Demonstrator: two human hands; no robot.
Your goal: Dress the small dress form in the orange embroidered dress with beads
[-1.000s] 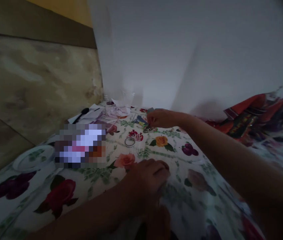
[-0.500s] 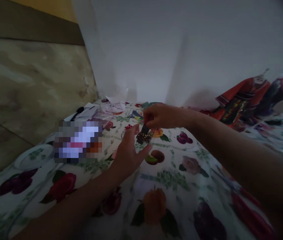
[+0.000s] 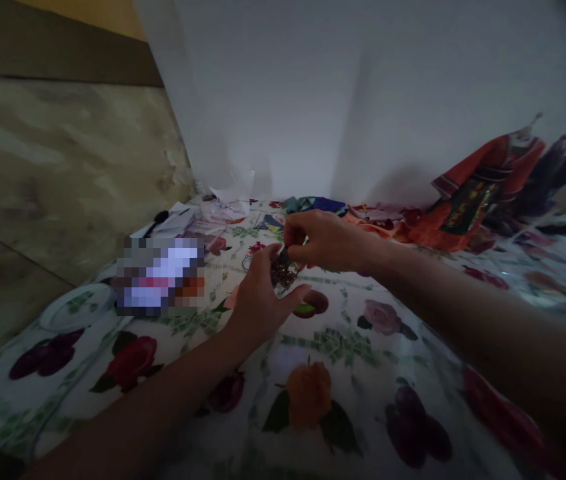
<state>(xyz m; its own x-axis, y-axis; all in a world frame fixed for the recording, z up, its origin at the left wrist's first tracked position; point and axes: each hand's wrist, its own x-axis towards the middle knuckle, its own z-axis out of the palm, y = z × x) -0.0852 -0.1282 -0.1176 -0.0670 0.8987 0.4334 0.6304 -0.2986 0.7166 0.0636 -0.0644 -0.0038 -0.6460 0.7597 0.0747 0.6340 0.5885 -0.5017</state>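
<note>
My right hand (image 3: 320, 240) pinches the top of a small dark piece of cloth-like material with gold bead-like dots (image 3: 283, 272) between thumb and fingers. Its exact kind is too dim and small to tell. Just left of it, my left hand (image 3: 260, 290) is open, thumb and fingers spread around the piece. The left fingertips come close to its upper edge; whether they touch it I cannot tell. Both hands are above a tablecloth (image 3: 273, 373) printed with fruit and flowers.
A blurred-out bright screen-like object (image 3: 160, 277) lies on the left by a round white lid-like thing (image 3: 75, 307). Papers (image 3: 177, 220) are behind it. At right stands a small red embroidered garment (image 3: 483, 180) on a hanger, with coloured cloth (image 3: 323, 205) along the white wall.
My left hand has come closer to the beaded piece and my right fingers. The right hand keeps its pinch. The view has shifted slightly, showing more coloured cloth by the wall.
</note>
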